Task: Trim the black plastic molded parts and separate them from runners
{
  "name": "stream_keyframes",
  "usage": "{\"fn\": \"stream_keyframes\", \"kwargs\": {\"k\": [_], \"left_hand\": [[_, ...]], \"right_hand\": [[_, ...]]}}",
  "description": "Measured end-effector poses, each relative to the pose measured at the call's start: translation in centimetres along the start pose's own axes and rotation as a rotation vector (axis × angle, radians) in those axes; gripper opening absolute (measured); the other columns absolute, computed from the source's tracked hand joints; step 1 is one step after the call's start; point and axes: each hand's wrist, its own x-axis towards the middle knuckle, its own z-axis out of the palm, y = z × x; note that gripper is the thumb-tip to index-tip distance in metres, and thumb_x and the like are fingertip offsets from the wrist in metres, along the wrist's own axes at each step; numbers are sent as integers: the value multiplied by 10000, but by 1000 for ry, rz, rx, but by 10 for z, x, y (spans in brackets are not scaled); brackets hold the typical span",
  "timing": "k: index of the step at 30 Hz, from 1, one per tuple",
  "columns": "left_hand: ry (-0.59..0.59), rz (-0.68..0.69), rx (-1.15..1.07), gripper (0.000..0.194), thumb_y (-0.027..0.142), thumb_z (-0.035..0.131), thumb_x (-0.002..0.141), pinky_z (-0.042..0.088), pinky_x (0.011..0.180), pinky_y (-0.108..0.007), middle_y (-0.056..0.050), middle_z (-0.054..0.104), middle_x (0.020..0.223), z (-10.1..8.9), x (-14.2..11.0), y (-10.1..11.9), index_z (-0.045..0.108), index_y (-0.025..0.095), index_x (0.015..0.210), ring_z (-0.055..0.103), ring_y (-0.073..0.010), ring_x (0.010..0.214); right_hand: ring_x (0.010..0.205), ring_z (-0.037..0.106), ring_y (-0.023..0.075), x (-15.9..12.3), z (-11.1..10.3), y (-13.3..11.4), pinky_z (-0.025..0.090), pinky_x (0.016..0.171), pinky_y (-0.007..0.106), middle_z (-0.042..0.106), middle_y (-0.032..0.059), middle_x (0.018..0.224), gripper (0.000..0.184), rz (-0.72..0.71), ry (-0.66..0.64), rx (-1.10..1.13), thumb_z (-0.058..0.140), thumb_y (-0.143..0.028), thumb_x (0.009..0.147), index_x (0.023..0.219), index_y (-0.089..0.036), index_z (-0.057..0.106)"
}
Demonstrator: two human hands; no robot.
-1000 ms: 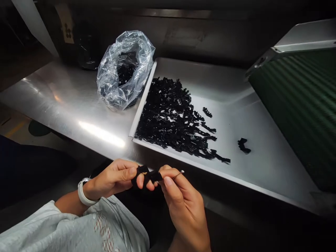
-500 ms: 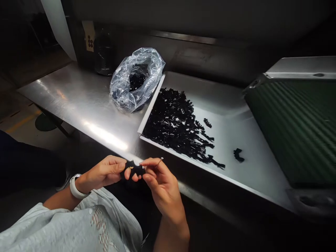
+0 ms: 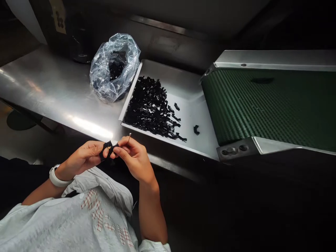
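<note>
Between my two hands, in front of the tray's near edge, is a small black curved part (image 3: 105, 146) with a notched edge. My left hand (image 3: 90, 154) is closed on its left end, fingertips showing behind it. With thumb and forefinger my right hand (image 3: 134, 156) pinches the other end. A thin metal pin-like tool (image 3: 129, 139) sticks up from the right hand's fingers; its lower part is hidden in the hand. Beyond the hands, a white tray (image 3: 162, 135) bears a heap of similar black parts (image 3: 147, 105), with a few lying apart on its right side.
A clear plastic bag (image 3: 99, 75) with black parts inside stands on the metal table (image 3: 60, 84), left of the tray. A green conveyor belt (image 3: 262, 108) ends at the tray's right side, bearing one dark piece (image 3: 262, 80). A metal bracket (image 3: 233, 150) borders the belt's near corner.
My view has swung to the right, so more of the belt shows and a dark piece on it has come into sight. Both hands still hold the black part, now turned more edge-on.
</note>
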Motion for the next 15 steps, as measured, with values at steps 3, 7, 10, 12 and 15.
{"fn": "stream_keyframes", "kwargs": {"k": [3, 7, 10, 12, 15], "left_hand": [[-24, -64, 50, 308, 432, 809, 725, 487, 735, -182, -70, 713, 762, 3, 19, 15, 737, 143, 649, 621, -129, 751], [-132, -92, 190, 378, 497, 718, 801, 506, 745, -199, -67, 690, 733, 10, 45, 36, 727, 142, 669, 622, -135, 742], [-102, 96, 624, 465, 483, 541, 919, 539, 741, -267, -73, 661, 664, 14, 79, 69, 699, 147, 638, 640, -163, 706], [58, 344, 1050, 467, 365, 425, 959, 560, 770, -316, -67, 661, 650, 15, 116, 102, 689, 180, 621, 662, -171, 713], [108, 389, 1200, 327, 146, 435, 855, 577, 834, -340, -21, 716, 792, 14, 179, 146, 724, 264, 757, 706, -163, 880]], "right_hand": [[692, 604, 110, 12, -11, -14, 489, 699, 254, 589, -14, 684, 317, -20, -3, -31, 633, -478, 878, 791, -177, 590], [686, 571, 101, 35, -26, -40, 478, 645, 247, 583, -5, 787, 304, 16, 67, -140, 682, -481, 840, 894, -185, 642], [652, 544, 91, 59, -37, -62, 462, 575, 231, 543, -10, 775, 306, 83, 27, -159, 749, -464, 783, 779, -179, 638], [621, 549, 81, 77, -45, -76, 456, 564, 226, 511, -22, 744, 292, 133, -11, -135, 725, -425, 815, 721, -170, 620], [600, 575, 80, 103, -57, -93, 460, 603, 236, 484, -39, 710, 274, 234, -77, -61, 709, -393, 832, 723, -161, 612]]}}
